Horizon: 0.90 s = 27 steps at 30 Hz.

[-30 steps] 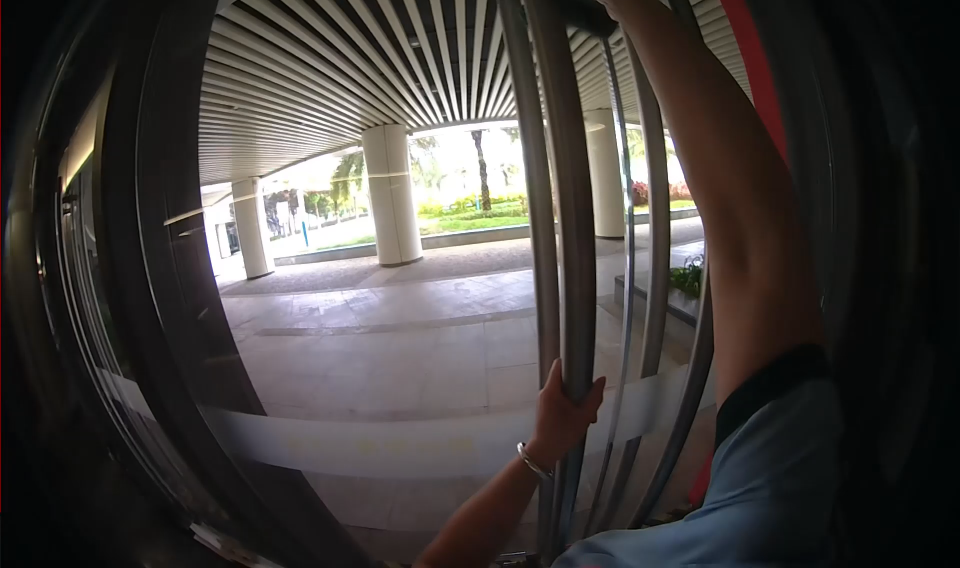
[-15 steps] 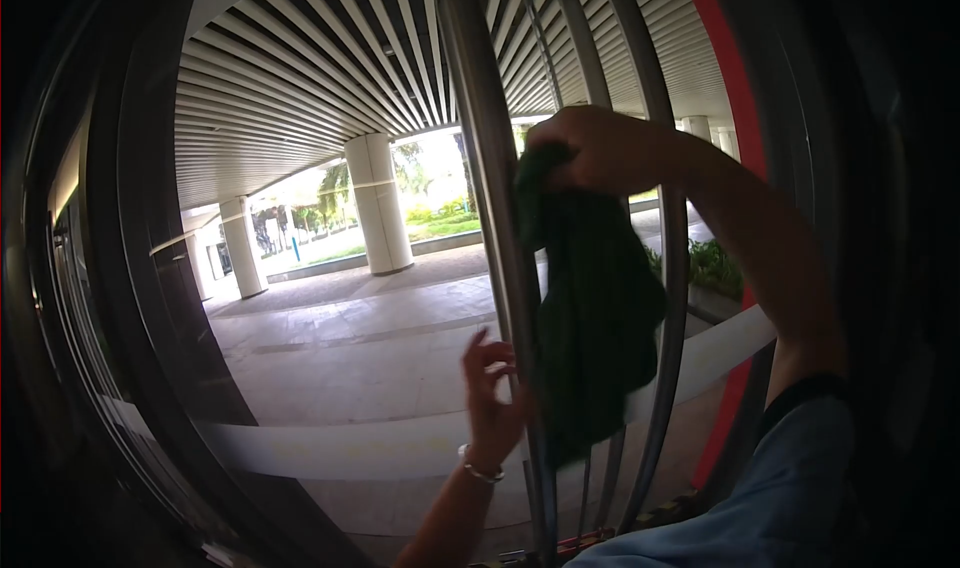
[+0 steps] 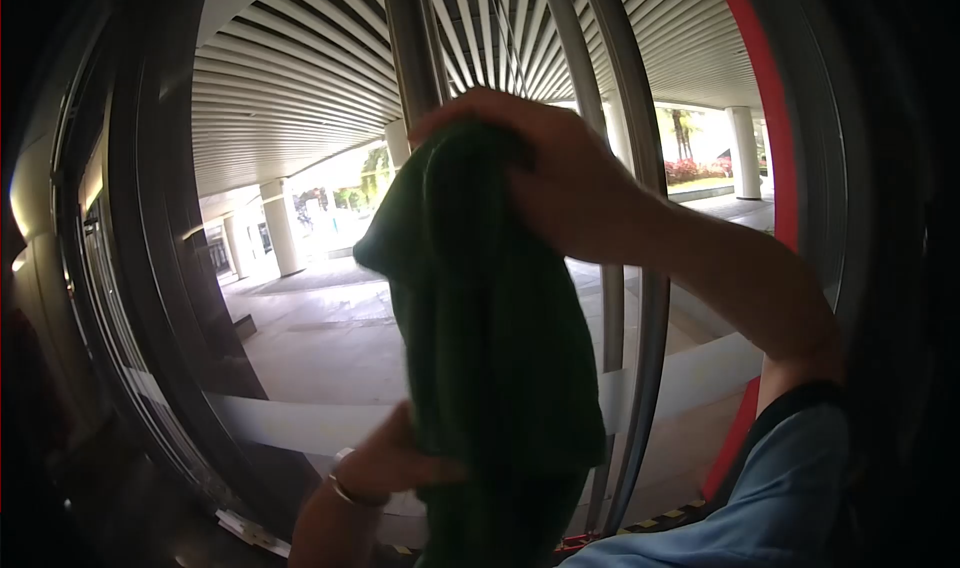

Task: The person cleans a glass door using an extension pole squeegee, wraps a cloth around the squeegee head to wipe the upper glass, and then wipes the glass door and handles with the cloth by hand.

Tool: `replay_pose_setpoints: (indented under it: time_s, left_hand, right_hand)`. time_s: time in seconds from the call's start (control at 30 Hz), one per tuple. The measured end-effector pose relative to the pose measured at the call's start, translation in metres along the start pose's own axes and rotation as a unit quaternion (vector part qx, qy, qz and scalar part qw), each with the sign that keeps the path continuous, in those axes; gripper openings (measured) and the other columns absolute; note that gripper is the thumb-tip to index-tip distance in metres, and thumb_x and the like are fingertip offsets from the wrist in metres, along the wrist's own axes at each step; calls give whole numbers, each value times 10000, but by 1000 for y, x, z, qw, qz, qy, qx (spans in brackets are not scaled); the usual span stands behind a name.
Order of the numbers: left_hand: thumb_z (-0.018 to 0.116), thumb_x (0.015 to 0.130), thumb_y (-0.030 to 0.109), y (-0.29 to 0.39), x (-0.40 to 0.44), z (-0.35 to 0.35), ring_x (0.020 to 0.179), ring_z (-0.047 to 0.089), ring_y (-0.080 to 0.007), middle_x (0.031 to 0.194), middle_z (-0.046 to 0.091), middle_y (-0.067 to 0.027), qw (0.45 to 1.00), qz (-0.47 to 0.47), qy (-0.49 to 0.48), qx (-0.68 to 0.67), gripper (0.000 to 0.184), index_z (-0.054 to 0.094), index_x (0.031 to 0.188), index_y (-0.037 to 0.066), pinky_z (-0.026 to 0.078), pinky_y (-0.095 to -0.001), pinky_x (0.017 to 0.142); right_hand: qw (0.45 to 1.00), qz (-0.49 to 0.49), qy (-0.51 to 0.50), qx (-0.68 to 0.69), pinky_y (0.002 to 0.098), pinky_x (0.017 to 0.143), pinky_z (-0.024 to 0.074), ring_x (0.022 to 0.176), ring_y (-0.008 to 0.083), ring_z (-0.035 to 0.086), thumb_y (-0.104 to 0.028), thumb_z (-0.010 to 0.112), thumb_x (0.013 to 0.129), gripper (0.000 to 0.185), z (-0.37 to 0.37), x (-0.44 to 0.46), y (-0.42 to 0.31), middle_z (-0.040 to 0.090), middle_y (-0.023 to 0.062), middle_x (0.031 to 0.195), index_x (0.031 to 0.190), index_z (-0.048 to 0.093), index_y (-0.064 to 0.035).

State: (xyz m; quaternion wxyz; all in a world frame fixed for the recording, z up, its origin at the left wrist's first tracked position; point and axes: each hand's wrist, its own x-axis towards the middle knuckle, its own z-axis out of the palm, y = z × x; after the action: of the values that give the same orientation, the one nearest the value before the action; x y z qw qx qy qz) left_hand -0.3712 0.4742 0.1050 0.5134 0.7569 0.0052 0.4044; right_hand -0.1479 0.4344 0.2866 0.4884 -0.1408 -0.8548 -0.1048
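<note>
A dark green cloth (image 3: 490, 328) hangs in front of me, its folds spread over a vertical metal pole (image 3: 410, 38) and hiding the pole's lower part. My right hand (image 3: 550, 163) is closed on the top of the cloth, at the height of the pole's upper part; some fingertips are covered by fabric. Lower down, my left hand (image 3: 395, 458), with a bracelet (image 3: 352, 483) at the wrist, pinches the cloth's left edge. Its thumb lies across the fabric, slightly blurred, and the other fingers are partly hidden.
More metal bars (image 3: 650, 268) stand to the right, beside a red frame edge (image 3: 760, 98). A glass pane with a frosted white band (image 3: 290, 423) is ahead. Through it show white columns (image 3: 280, 228) and paving. Black-and-yellow striped tape (image 3: 670, 518) runs along the bottom.
The right hand has brought the cloth left and nearer, across the pole. My left hand, earlier beside the pole with fingers raised, has dropped lower and taken the cloth's edge. The view has turned slightly.
</note>
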Motion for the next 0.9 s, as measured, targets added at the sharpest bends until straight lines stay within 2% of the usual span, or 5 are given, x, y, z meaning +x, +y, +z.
replay_pose_setpoints:
  time_s: [0.33,0.43,0.73,0.77,0.9]
  left_hand:
    - [619,901,89,29,-16,-39,640,653,-131,832,670,-74,910,-366,128,144,181,623,1052,-11,510,-219,485]
    - [584,910,92,42,-7,-40,593,670,-196,768,658,-91,944,-234,158,172,245,570,1130,-15,499,-260,409]
    - [467,965,443,196,252,-94,797,582,-105,921,601,1,901,273,246,229,410,535,1167,92,480,-243,691]
    - [356,915,645,193,265,-65,1318,279,-190,1409,359,-146,895,299,205,261,759,327,1422,80,255,-321,1092]
    - [420,979,438,198,308,-100,734,570,-141,891,618,-64,915,272,220,203,454,569,1116,32,490,-271,623]
  right_hand:
    - [965,135,-166,-152,375,675,516,760,300,663,-70,517,862,183,-37,-59,17,638,168,758,1026,579,-17]
    - [895,404,-187,18,328,587,539,697,233,674,-36,468,898,152,-49,-59,-4,638,144,725,978,593,-1]
    - [977,8,50,206,396,882,440,1055,317,585,-350,597,842,468,-81,184,75,619,232,1082,1082,606,51]
    - [971,7,39,235,395,895,438,1103,324,564,-404,600,831,543,-65,198,76,593,251,1144,1116,596,58]
    - [917,142,371,-24,404,944,434,1105,365,570,-494,586,799,722,2,205,89,564,298,1178,1200,531,105]
